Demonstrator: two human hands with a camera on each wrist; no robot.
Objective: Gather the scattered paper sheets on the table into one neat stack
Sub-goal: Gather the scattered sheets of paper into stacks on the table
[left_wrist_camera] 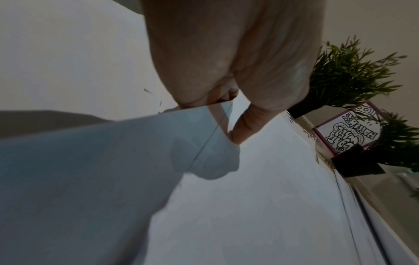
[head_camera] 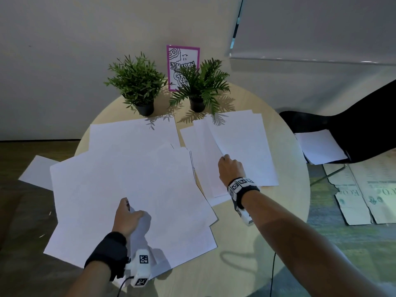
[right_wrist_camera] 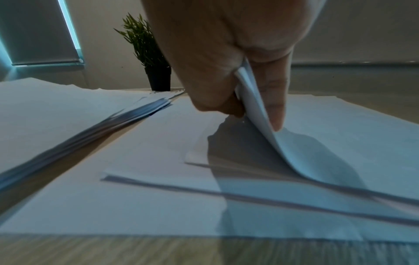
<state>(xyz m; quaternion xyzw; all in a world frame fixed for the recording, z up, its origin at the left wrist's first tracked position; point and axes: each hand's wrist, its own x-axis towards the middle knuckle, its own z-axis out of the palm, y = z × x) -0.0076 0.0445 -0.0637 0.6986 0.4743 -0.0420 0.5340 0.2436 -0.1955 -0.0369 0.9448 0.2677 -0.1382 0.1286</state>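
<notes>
Both hands pinch paper on the round desk (head_camera: 285,211).

The left hand (head_camera: 128,217) holds the near corner of a fanned pile of sheets (head_camera: 132,189) between thumb and fingers; the pile covers the left half of the desk and hangs past its left and near edges (one sheet sticks out far over the floor at the left). The right hand (head_camera: 231,168) grips the lifted edge of a top sheet (head_camera: 242,146), curling it up off the smaller group of overlapping sheets (head_camera: 205,168) on the right half, thumb on one face and fingers on the other. At the back stand two potted plants (head_camera: 137,84) and a pink-framed drawing (head_camera: 182,61). Further right, another sheet (head_camera: 321,146) lies on a dark chair (head_camera: 364,125), with flattened cardboard (head_camera: 364,194) on the floor.
</notes>
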